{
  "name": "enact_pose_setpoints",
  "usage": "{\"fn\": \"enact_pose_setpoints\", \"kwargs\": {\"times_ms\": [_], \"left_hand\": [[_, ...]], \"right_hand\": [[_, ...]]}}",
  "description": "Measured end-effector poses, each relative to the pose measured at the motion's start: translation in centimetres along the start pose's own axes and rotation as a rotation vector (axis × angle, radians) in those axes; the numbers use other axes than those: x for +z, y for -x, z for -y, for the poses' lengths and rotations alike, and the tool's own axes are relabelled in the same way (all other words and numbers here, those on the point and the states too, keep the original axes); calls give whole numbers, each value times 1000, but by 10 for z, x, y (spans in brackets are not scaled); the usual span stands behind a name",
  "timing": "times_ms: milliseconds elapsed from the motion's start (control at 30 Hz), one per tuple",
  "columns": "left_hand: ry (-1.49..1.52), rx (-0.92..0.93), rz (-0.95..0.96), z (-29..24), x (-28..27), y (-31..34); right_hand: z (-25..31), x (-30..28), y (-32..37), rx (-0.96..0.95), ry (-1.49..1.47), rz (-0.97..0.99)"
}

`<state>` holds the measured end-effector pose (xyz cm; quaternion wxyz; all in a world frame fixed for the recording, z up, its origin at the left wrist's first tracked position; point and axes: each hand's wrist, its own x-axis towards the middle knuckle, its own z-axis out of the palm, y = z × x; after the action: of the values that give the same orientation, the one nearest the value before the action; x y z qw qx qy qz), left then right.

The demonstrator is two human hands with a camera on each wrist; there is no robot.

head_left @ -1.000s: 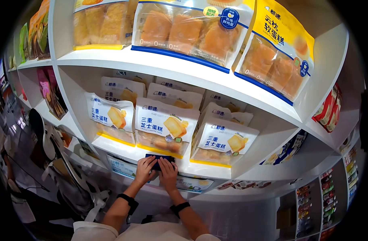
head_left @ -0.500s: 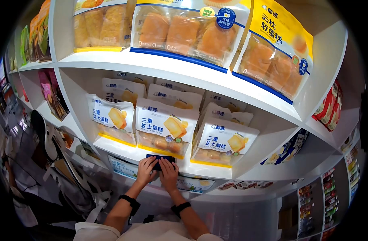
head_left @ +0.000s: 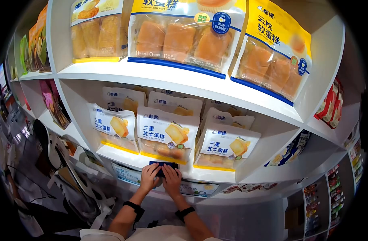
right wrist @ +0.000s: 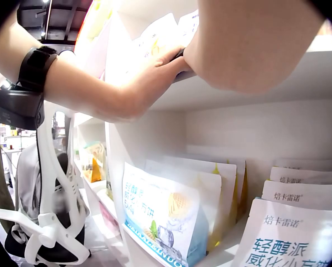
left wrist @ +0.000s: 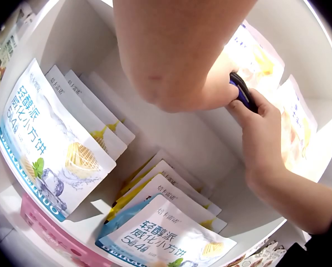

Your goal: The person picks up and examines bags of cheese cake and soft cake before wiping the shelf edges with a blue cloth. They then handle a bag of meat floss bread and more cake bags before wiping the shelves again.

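Note:
A dark, flat phone (head_left: 164, 164) with some blue on it lies between both hands, close to the front edge of the middle shelf. My left hand (head_left: 149, 177) grips its left side, and my right hand (head_left: 172, 181) grips its right side, fingers lying over the top. From the left wrist view, the right hand (left wrist: 262, 142) has thumb and fingers at the phone's edge (left wrist: 244, 92). Most of the phone is hidden by the fingers. Just behind it stands a white pouch of cheese cake (head_left: 168, 134), with similar pouches (head_left: 228, 146) on either side.
Larger bags of soft cake (head_left: 184, 40) fill the shelf above. White wafer pouches (left wrist: 57, 144) stand in the compartment below the hands. A white-framed chair (head_left: 77, 188) is close on the left. Drink bottles (head_left: 312, 201) line shelves at the far right.
The head view has shifted slightly, so shelves and hands appear a little lower, and the hands slightly further right. Both hands keep their hold on the phone at the shelf edge.

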<state>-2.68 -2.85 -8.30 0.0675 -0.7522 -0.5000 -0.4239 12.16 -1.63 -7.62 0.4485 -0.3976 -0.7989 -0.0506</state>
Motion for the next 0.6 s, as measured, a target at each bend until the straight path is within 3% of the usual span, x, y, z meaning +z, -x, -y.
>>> {"fn": "enact_pose_setpoints", "kwargs": {"times_ms": [600], "left_hand": [[6, 0, 7, -1, -3, 0]], "right_hand": [[1, -3, -5, -2, -8, 4]]}}
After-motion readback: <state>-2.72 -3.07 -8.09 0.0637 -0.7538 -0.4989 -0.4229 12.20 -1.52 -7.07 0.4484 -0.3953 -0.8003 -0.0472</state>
